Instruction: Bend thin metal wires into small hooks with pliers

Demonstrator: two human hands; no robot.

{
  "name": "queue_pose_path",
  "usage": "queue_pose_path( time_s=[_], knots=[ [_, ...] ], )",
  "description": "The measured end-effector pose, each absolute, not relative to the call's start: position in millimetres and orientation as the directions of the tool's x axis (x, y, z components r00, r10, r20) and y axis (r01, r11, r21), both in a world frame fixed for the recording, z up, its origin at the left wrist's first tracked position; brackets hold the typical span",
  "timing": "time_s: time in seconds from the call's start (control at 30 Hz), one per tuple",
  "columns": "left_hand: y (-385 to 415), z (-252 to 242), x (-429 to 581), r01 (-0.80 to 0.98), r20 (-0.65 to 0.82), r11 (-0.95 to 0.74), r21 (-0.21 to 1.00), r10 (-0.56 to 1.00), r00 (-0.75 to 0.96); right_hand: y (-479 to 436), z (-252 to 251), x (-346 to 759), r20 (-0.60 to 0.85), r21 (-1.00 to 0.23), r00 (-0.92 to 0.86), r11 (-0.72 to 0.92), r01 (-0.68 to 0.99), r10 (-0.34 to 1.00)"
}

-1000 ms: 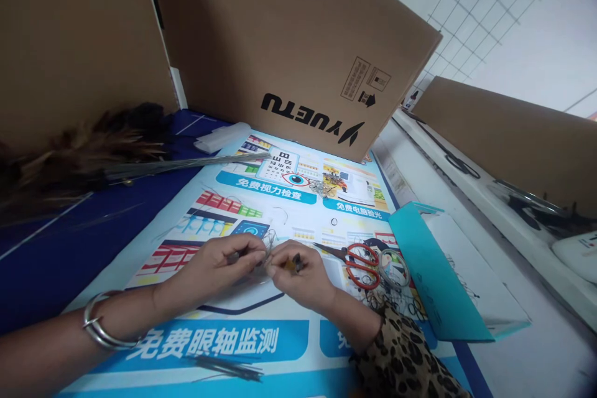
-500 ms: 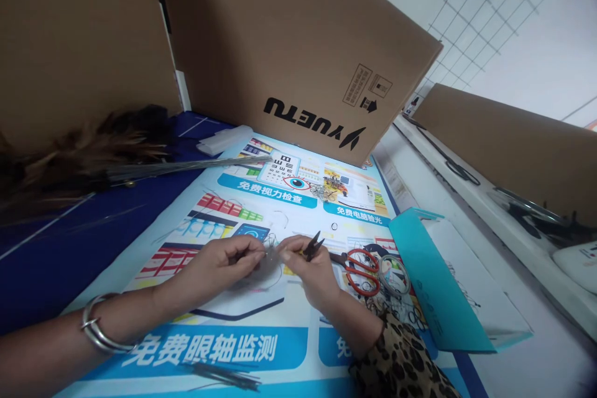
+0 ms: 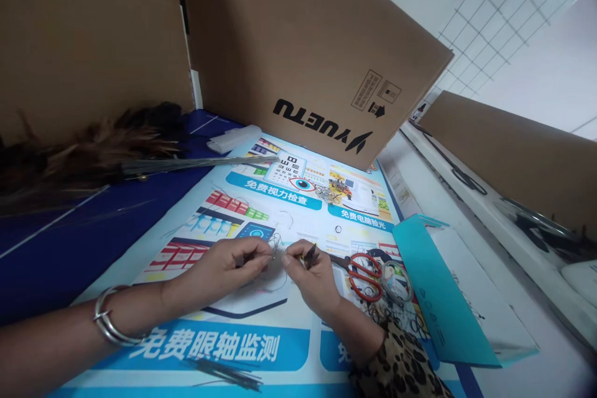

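Note:
Near the middle of the printed mat (image 3: 261,346), my left hand (image 3: 236,266) pinches a thin wire piece (image 3: 276,242), whose fine loops show at the fingertips. Close on its right, my right hand (image 3: 313,273) is closed around small dark-tipped pliers (image 3: 311,255), their jaws sticking out past the fingers. Its thumb and forefinger also pinch near the wire, though their exact hold is too small to make out. Red-handled scissors (image 3: 365,276) lie right of my right hand, beside a wire coil (image 3: 397,281) and several small dark rings.
A teal box (image 3: 445,298) stands open at the right. Cut wires (image 3: 226,373) lie at the near edge. Long wires (image 3: 200,165) and brown feathers (image 3: 93,155) are at the left. A large cardboard box (image 3: 298,43) stands behind.
The view has shifted slightly, so most things appear a little further right. My right hand has turned a bit, and the pliers' jaws look closer together.

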State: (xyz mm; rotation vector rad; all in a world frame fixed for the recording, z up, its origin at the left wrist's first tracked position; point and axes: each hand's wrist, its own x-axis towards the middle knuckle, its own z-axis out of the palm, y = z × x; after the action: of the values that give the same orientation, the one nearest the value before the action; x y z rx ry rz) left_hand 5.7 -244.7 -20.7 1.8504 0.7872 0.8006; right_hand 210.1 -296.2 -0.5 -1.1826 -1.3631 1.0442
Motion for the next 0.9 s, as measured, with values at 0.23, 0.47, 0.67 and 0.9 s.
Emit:
queue_pose_path(
  time_s=[0.23,0.47,0.67,0.9],
  knots=[
    [-244.6,-17.7,7.5,0.173,0.177,-0.333,0.927,0.794,0.582,-296.4,-2.6,211.0,0.174,-0.977,0.028,0.169,0.133,0.984],
    [-244.2,-19.7,7.1,0.185,0.164,-0.323,0.928,0.800,0.577,-295.9,-3.5,211.6,0.243,-0.955,0.046,0.231,0.183,0.969],
    [-243.1,-17.1,7.4,0.186,0.143,-0.305,0.934,0.796,0.589,-296.1,-2.7,212.2,0.285,-0.944,0.023,0.276,0.178,0.958],
    [-242.3,-21.2,4.3,0.155,0.104,-0.254,0.955,0.774,0.625,-296.5,-3.1,212.4,0.280,-0.945,0.022,0.271,0.184,0.960]
  ],
)
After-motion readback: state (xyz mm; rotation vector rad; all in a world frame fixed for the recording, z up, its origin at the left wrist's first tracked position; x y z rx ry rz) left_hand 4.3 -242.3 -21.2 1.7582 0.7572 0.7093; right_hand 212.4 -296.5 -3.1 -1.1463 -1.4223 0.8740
